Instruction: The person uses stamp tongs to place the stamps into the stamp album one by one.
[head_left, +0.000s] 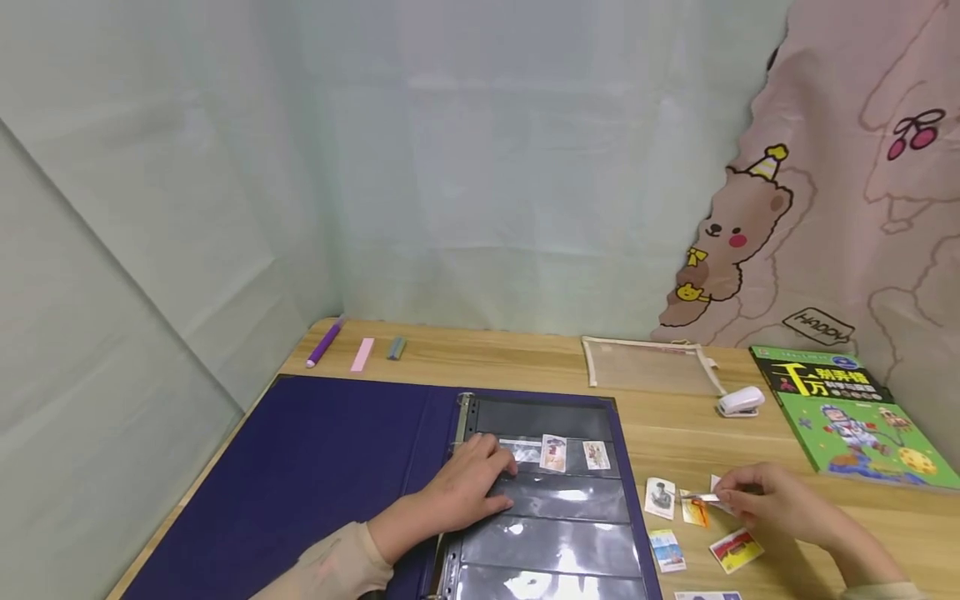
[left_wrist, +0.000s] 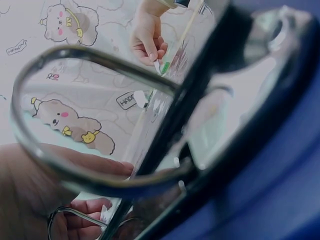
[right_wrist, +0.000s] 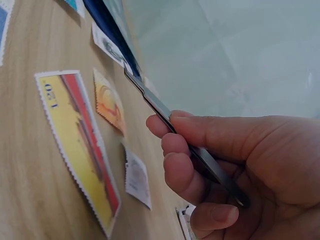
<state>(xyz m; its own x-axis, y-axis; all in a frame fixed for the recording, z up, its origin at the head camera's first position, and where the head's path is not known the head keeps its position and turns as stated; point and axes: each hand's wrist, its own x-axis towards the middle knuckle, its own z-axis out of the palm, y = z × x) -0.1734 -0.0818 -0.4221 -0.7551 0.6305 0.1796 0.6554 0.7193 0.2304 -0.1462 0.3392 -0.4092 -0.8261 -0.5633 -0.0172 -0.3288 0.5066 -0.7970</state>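
Note:
My right hand (head_left: 780, 500) pinches metal tweezers (right_wrist: 160, 110) between thumb and fingers. In the right wrist view their tips overlap the edge of a portrait stamp (right_wrist: 107, 42). Beneath the tweezers in the head view lies an orange-and-yellow stamp (head_left: 693, 510). A yellow-and-red stamp (right_wrist: 75, 145) and a pale stamp (right_wrist: 136, 177) are on the wood nearby. With relaxed fingers, my left hand (head_left: 468, 483) rests on the pocket page (head_left: 551, 546) of an open blue ring binder (head_left: 330, 467). Two stamps, one pinkish (head_left: 553, 453) and one pale (head_left: 597, 455), sit in the page's second row.
A blue stamp (head_left: 667, 550) lies beside the binder's right edge. Behind are a mesh pouch (head_left: 652, 367), a white stapler (head_left: 741, 402) and a green book (head_left: 862, 425). At the back left are a purple pen (head_left: 324, 346), a pink strip (head_left: 362, 354) and a small grey-green piece (head_left: 397, 348).

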